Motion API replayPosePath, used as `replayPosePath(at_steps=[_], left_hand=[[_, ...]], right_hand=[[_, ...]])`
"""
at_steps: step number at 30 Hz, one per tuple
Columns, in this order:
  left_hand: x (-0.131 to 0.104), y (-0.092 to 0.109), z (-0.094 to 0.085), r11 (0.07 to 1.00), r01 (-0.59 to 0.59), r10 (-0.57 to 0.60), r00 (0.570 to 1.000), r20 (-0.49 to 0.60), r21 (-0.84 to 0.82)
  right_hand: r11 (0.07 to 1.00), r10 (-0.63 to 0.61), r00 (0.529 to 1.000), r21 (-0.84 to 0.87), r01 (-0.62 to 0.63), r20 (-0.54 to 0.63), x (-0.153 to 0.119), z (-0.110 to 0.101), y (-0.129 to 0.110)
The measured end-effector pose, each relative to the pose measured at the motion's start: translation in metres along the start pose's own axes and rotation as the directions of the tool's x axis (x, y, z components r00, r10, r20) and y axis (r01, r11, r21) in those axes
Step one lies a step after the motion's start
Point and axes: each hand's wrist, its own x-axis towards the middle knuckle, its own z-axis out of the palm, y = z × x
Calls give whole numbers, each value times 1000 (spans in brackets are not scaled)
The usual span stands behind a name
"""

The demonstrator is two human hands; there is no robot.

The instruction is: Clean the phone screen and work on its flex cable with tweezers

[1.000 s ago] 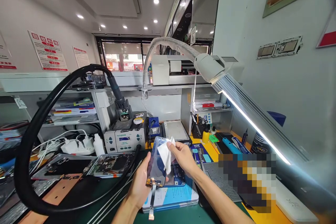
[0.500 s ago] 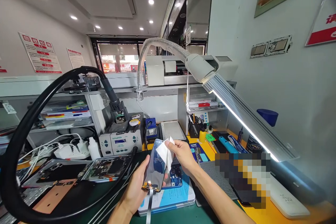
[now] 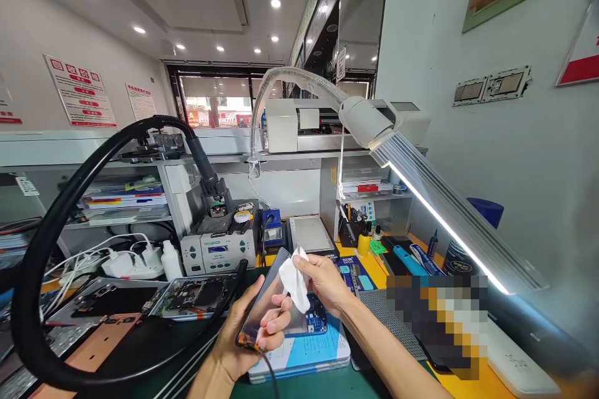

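Note:
My left hand [image 3: 234, 340] is closed around a thin phone screen [image 3: 270, 283], gripping it by its edges with the fingertips showing. The screen is tilted, and a flex ribbon hangs from its lower end. My right hand [image 3: 325, 280] pinches a crumpled white wipe [image 3: 294, 283] over the upper part of the screen; whether the wipe touches the glass I cannot tell. Under both hands lies an opened phone body [image 3: 317, 322] with a blue circuit board, resting on a blue and white box [image 3: 322, 352].
A hot-air station [image 3: 219, 249] stands at the back left, its black hose [image 3: 28, 299] looping across the left side. Opened devices [image 3: 199, 296] lie beside it. A lit lamp [image 3: 449, 218] slants overhead at right. A yellow bottle [image 3: 364, 243] and a white power bank [image 3: 521, 352] are at right.
The phone screen has turned in my left hand, so that hand's fingers now show along its right edge. The wipe hangs a little differently in my right hand. The view has shifted slightly left.

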Motion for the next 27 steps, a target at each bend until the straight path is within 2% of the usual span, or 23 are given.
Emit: replayPosePath(at_steps=[4,7,9,11,14,19,23,27], left_hand=[[6,2,-5,989,-124,134,982,-131,85],[7,3,-8,951,-243,292,913,-285,193],[6,2,-8,921,-285,367,864,-345,265],[6,1,-7,893,-316,420,841,-342,320],[8,-1,-5,853,-360,475,834,-280,377],[10,-4,-2,796,-415,543,811,-218,440],[9,-4,-3,767,-437,576,792,-202,470],[10,-5,-6,741,-452,600,777,-188,496]], right_hand=[[1000,26,993,11,-25,-118,6,-4,6],[999,47,985,32,-42,-168,10,-11,4],[998,54,983,43,-47,-178,11,-17,0],[998,52,982,47,-44,-183,11,-23,-5],[999,34,985,43,-27,-170,7,-28,-14],[1000,23,999,-3,-24,-33,-2,-23,-25],[994,35,999,-104,-32,29,-4,-11,-18],[979,-13,999,-202,7,-32,-2,-5,-6]])
